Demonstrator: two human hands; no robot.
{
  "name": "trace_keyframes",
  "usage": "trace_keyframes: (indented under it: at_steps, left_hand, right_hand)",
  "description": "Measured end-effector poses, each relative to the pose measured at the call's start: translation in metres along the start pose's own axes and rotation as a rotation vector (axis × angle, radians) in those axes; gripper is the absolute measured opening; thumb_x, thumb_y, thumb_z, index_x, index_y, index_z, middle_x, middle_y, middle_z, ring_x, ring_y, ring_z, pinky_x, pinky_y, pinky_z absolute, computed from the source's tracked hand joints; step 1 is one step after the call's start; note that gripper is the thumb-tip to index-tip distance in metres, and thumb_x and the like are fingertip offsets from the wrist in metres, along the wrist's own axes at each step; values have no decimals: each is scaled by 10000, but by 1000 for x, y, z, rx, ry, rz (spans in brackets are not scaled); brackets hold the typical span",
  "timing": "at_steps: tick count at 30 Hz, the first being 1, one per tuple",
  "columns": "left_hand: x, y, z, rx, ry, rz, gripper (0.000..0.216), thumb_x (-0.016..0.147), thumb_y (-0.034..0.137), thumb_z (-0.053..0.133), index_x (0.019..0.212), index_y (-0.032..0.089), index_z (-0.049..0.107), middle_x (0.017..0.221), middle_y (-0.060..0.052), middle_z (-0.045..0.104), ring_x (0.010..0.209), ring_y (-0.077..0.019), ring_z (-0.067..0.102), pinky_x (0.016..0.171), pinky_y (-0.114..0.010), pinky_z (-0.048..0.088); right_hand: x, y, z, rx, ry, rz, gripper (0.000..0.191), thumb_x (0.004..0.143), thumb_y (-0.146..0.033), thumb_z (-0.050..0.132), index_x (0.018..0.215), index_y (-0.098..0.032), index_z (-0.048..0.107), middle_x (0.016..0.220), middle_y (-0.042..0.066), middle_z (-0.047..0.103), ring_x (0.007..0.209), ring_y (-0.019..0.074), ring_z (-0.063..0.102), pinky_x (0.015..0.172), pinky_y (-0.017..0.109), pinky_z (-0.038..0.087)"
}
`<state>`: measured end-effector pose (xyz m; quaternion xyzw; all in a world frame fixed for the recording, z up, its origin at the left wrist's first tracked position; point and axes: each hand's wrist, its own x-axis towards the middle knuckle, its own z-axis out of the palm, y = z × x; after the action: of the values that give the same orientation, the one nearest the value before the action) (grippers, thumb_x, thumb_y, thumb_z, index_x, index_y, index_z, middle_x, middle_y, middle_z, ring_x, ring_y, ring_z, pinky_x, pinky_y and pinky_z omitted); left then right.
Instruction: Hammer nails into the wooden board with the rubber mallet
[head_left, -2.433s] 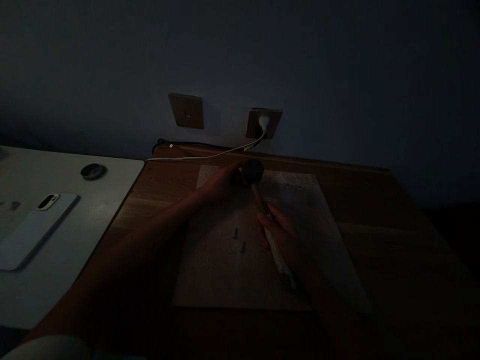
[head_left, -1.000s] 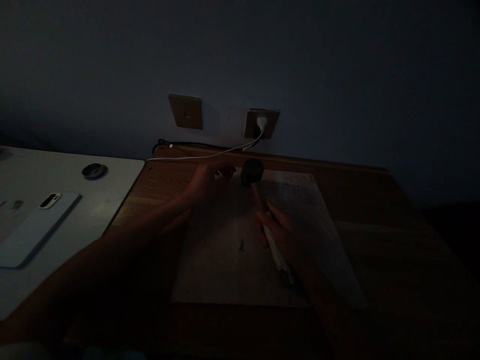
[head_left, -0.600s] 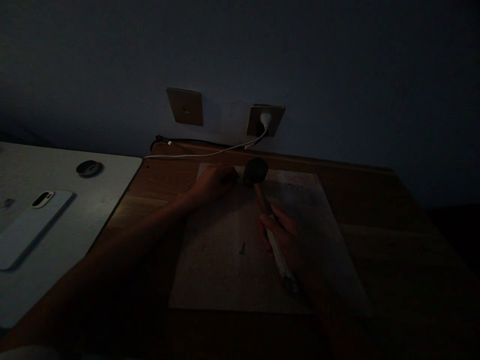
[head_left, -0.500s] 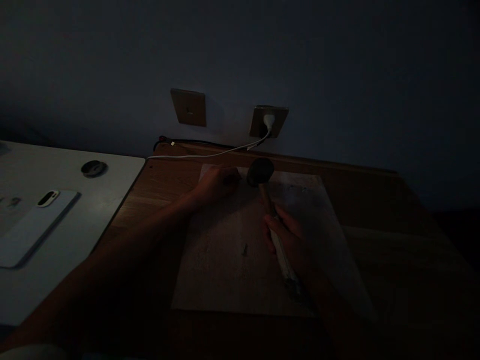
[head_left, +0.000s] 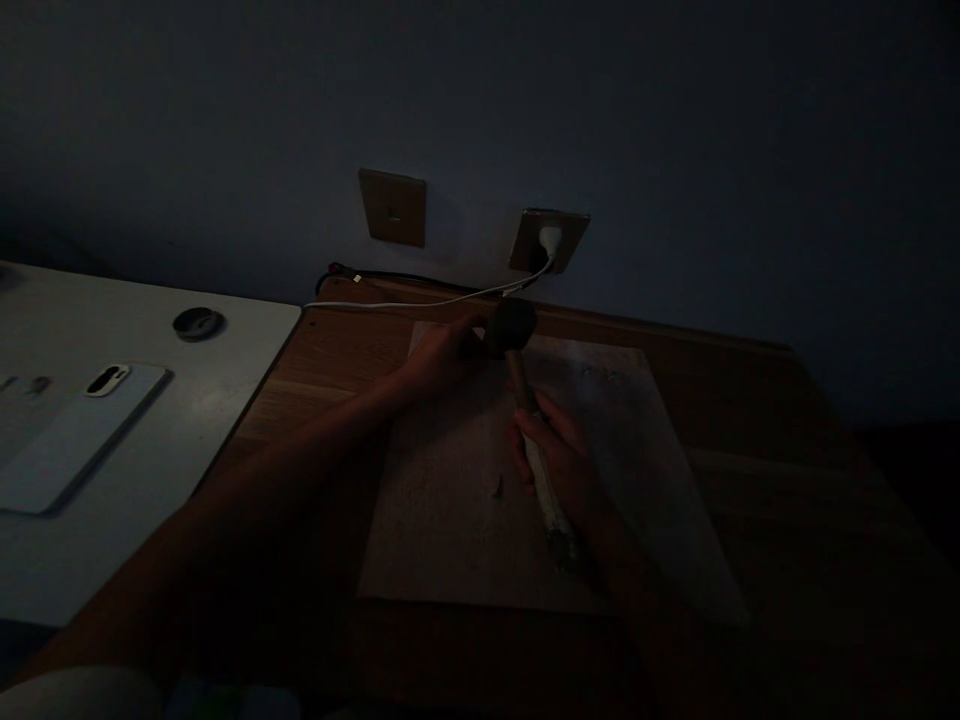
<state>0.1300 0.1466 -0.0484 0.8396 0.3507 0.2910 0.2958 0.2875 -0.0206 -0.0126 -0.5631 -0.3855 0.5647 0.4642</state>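
Note:
The scene is very dark. My right hand [head_left: 559, 460] is closed round the pale wooden handle of a mallet [head_left: 512, 325], whose dark round head sits near the far edge of a pale board [head_left: 637, 460] on the wooden table. My left hand [head_left: 442, 355] rests at the far left of the board, fingers pinched together right beside the mallet head; what they hold is too small and dark to make out. One small nail [head_left: 496, 487] lies on the board just left of my right hand.
A white table [head_left: 150, 440] adjoins on the left, carrying a white phone [head_left: 75, 435] and a small dark round object [head_left: 198, 322]. On the wall are a switch plate [head_left: 392, 207] and a socket [head_left: 549, 241] with a white plug and cable running left.
One of the two small nails on the board is gone since the earliest frame. My left hand lifted, then returned beside the mallet head. The mallet head has shifted slightly towards it.

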Motion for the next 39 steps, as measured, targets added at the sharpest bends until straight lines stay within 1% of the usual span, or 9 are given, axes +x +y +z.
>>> trace_keyframes:
  at_steps: [5,18,21,24,27,30,34,36,39]
  left_hand:
    - [2,-1,1,25,29,-7,620,783,227,742,1375,158,575,1175,-103,772,1031,-257,752,832,-297,561]
    - [0,1,1,45,18,-21,608,781,127,706,1377,145,587,966,-60,791,860,-219,756,732,-261,530]
    - [2,-2,2,22,8,-23,579,791,147,708,1357,153,587,988,-54,784,870,-211,752,731,-255,532]
    - [5,-3,-12,62,-43,16,549,788,167,721,1321,166,591,1042,-57,768,911,-212,740,756,-264,537]
    - [3,8,-38,208,-97,145,356,803,149,690,1156,156,643,1027,-72,737,887,-205,711,749,-276,531]
    - [-16,36,-54,376,-103,353,167,879,146,627,1041,167,659,1039,-89,705,923,-208,685,803,-305,537]
    - [-63,73,-37,415,-321,775,226,992,128,537,1146,218,676,1118,-92,725,1082,-214,675,894,-318,559]
    - [-83,81,-21,440,-394,874,229,1002,138,536,1153,226,683,1195,-104,724,1175,-226,650,920,-327,562]
    - [-97,82,-6,467,-461,942,171,993,168,555,1049,222,708,1109,-115,738,1125,-237,660,885,-338,565]
  right_hand:
    - [-1,2,1,-25,-20,-4,341,862,-539,673,996,-233,605,662,-77,544,388,69,434,320,188,372]
    - [-1,2,0,-39,-33,5,337,873,-547,651,968,-228,594,671,-72,539,393,71,440,316,191,369]
    - [-1,3,1,-38,-26,-4,337,870,-547,651,959,-227,594,672,-73,535,390,68,434,315,193,364]
    - [-1,2,1,-39,-10,9,362,844,-557,672,986,-233,601,661,-77,532,391,73,433,315,194,360]
    - [-3,1,1,-25,18,42,388,821,-572,687,997,-236,605,653,-73,542,398,78,432,315,193,353]
    - [-2,3,-1,-11,55,36,400,844,-568,668,1067,-239,629,629,-75,539,387,84,411,318,208,348]
    - [0,7,-6,4,125,-41,433,866,-507,683,1219,-260,649,681,-67,561,445,92,454,364,216,378]
    - [0,7,-6,46,85,-51,429,877,-507,681,1230,-266,647,691,-72,551,443,87,450,358,211,377]
    - [-1,6,-5,101,38,-62,415,879,-518,676,1201,-261,628,679,-88,540,399,78,427,317,202,365]
